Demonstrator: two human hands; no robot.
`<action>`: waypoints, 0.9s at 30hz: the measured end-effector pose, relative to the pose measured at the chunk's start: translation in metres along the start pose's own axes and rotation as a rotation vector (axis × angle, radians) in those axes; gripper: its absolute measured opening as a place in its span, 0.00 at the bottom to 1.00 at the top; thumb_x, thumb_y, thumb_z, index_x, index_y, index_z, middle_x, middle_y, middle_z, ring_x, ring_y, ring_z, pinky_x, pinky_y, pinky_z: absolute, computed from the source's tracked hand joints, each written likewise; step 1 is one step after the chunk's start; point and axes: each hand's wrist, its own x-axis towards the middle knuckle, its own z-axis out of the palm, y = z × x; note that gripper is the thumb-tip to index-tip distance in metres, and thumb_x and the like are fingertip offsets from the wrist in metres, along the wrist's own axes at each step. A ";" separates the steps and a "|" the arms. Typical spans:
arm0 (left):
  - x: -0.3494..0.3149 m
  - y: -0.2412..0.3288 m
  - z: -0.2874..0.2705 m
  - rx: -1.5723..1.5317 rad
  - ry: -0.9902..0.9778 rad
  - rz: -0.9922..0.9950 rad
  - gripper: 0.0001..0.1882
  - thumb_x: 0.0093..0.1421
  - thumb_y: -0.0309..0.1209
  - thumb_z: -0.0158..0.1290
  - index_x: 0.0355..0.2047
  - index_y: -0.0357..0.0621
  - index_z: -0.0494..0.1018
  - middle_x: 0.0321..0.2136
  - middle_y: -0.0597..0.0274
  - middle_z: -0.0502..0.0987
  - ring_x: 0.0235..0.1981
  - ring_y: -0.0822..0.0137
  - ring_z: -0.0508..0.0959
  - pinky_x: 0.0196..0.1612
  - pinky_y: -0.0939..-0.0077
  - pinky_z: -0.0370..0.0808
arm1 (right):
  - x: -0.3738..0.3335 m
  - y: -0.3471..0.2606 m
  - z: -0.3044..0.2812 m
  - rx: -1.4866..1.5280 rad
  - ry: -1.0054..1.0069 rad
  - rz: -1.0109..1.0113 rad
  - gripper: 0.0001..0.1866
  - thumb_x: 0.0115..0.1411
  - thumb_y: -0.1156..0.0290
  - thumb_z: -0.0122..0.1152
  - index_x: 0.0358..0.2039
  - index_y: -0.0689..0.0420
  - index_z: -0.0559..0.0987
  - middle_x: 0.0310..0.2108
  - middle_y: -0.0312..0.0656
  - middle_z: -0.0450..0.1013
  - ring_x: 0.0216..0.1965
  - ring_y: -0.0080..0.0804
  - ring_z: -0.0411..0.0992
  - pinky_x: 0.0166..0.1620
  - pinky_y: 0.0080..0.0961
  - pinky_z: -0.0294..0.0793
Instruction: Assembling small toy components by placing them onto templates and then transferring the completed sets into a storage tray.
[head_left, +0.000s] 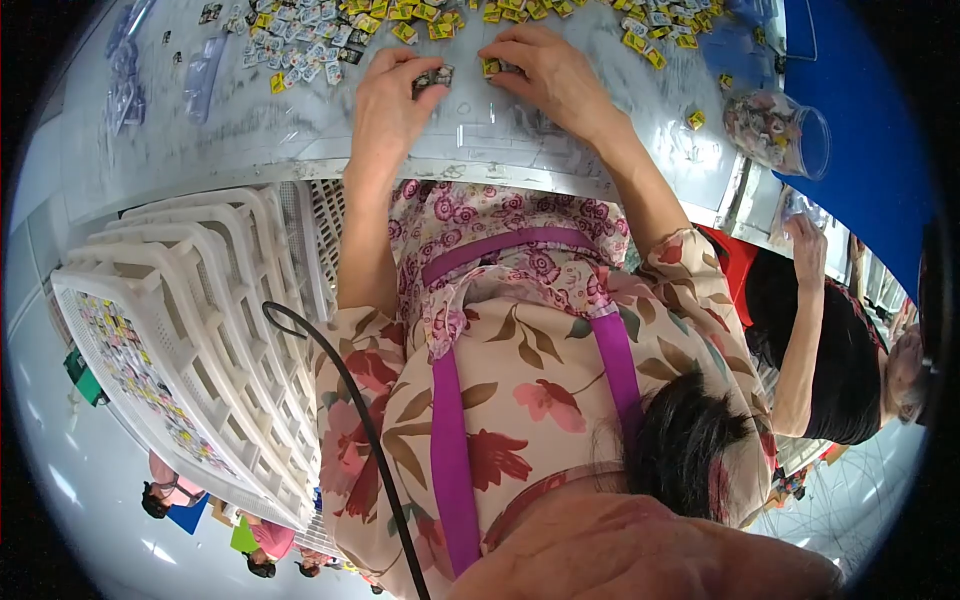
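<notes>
My left hand (pixel 388 105) is over the grey-white worktable, thumb and fingers closed on small dark printed pieces (pixel 434 77). To its right, my right hand (pixel 560 82) pinches a small yellow-and-dark printed piece (pixel 492 67) between thumb and fingertips. The two hands are a short way apart, with bare tabletop between them. Just beyond them lies a loose spread of similar small pieces: yellow ones (pixel 405 32) in the middle and pale blue-white ones (pixel 290 45) to the left. What exactly these pieces are is too small to make out.
Clear plastic bags (pixel 203 78) lie at the table's left. A clear jar (pixel 778 135) of small pieces rests on its side at the right, near a blue surface (pixel 870 150). White plastic crates (pixel 190 270) stand left of me. A co-worker's arm (pixel 808 300) is at the right.
</notes>
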 end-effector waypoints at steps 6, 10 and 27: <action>0.005 0.006 0.023 0.046 0.075 0.136 0.17 0.46 0.29 0.68 0.38 0.40 0.82 0.39 0.53 0.76 0.41 0.54 0.76 0.47 0.63 0.73 | 0.003 -0.002 0.002 0.075 -0.040 0.009 0.15 0.54 0.71 0.67 0.44 0.55 0.81 0.45 0.42 0.74 0.44 0.44 0.74 0.45 0.35 0.76; 0.008 0.005 0.025 0.063 0.086 0.180 0.16 0.46 0.30 0.68 0.36 0.40 0.82 0.39 0.54 0.76 0.44 0.53 0.75 0.49 0.62 0.72 | 0.005 0.002 0.000 0.101 -0.027 -0.009 0.16 0.53 0.70 0.67 0.43 0.56 0.81 0.42 0.42 0.75 0.42 0.45 0.74 0.44 0.37 0.75; -0.029 0.024 0.033 -0.037 -0.001 0.318 0.15 0.45 0.24 0.66 0.35 0.38 0.80 0.39 0.56 0.76 0.42 0.55 0.76 0.45 0.65 0.76 | -0.060 -0.039 -0.007 0.141 0.124 0.144 0.19 0.48 0.77 0.71 0.43 0.58 0.81 0.45 0.46 0.75 0.45 0.46 0.75 0.46 0.35 0.77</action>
